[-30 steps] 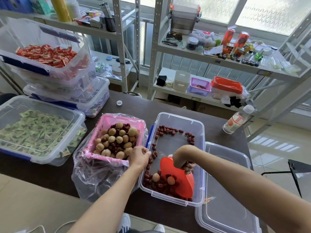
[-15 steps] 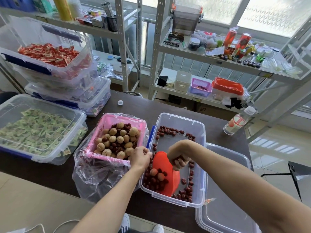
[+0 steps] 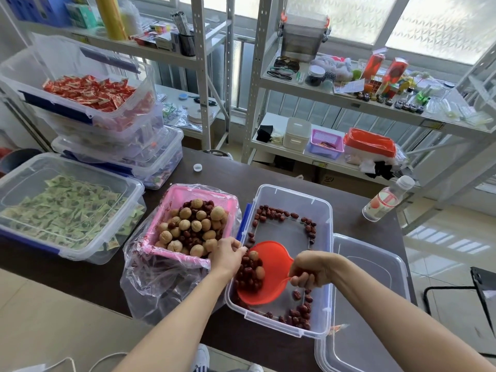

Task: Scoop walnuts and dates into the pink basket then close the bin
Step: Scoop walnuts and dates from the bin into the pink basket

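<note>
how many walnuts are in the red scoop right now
2. One walnut sits at the scoop's far end by the left hand; the other lies just nearer, among dates. More may be buried under them.

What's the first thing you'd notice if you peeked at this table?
Probably the bright orange scoop in the right hand, loaded with dates and two walnuts inside the clear bin. Beside it, on its left, the pink basket is heaped with walnuts and dates.
</note>
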